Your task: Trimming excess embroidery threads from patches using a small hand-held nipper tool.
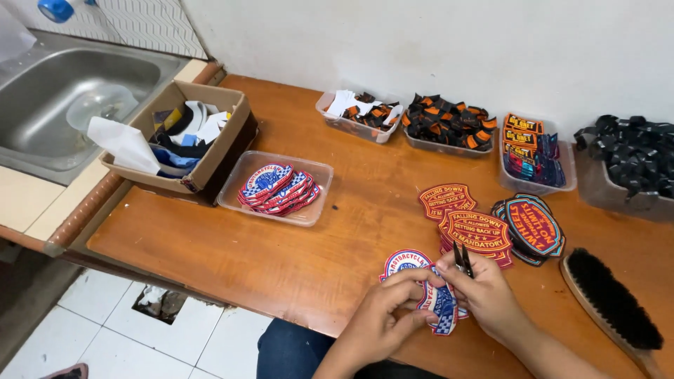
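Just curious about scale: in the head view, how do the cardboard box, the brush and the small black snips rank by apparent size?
1. Cardboard box, largest.
2. Brush, though it lies nearer the camera, so unsure.
3. Black snips in the right hand, smallest.

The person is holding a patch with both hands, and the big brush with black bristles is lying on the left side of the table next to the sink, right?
Not quite. The head view shows the brush lying on the right side of the table, far from the sink. Both the left hand and right hand do hold a patch.
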